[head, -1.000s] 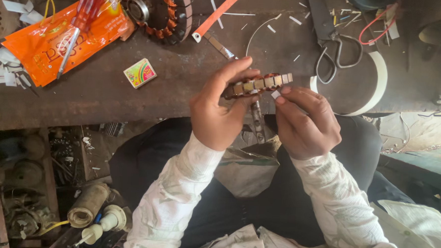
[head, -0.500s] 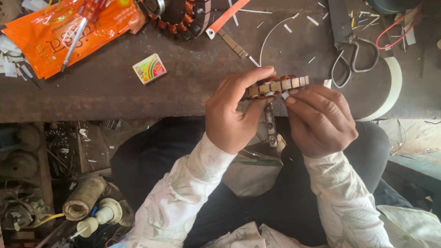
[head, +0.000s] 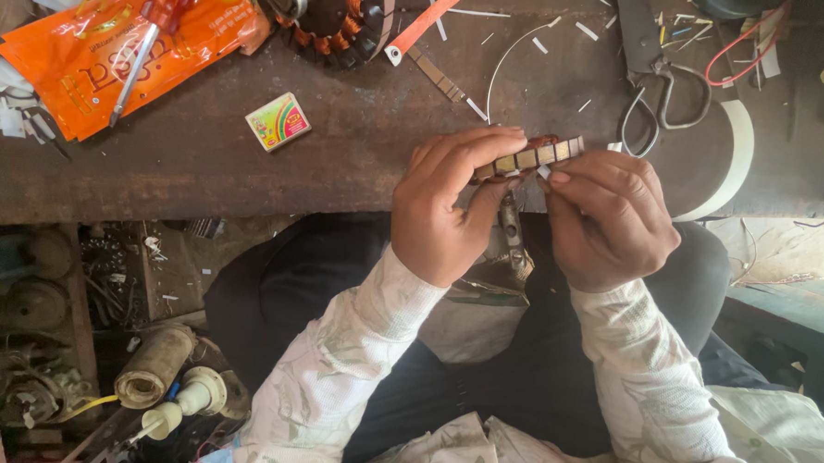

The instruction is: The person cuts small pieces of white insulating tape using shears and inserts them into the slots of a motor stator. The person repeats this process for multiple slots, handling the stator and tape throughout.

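Since the earlier frame both hands have drifted slightly right of centre, carrying the segmented winding core (head: 529,157) with them. The left hand (head: 445,210) is closed around the core's left end, while the right hand (head: 607,217) pinches narrowly at its right end, thumb on a small white slip. The work looks like seating insulation into the slots; the next move calls for a fine fingertip push. The scissors (head: 655,75) lie on the counter (head: 202,167) at upper right.

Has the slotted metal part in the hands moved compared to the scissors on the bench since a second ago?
No. The slotted metal part sits just left of the scissors, as before; only the camera view shifted.
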